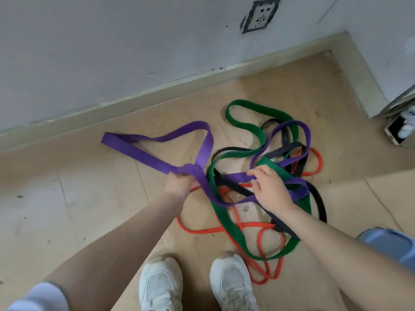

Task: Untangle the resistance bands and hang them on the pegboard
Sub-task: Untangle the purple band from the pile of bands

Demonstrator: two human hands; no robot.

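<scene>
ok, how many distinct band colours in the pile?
4. Purple band stretches left, gripped by the left hand; green band loops from top to bottom; black band at right; orange band underneath. Same-coloured duplicates could be hidden.
</scene>
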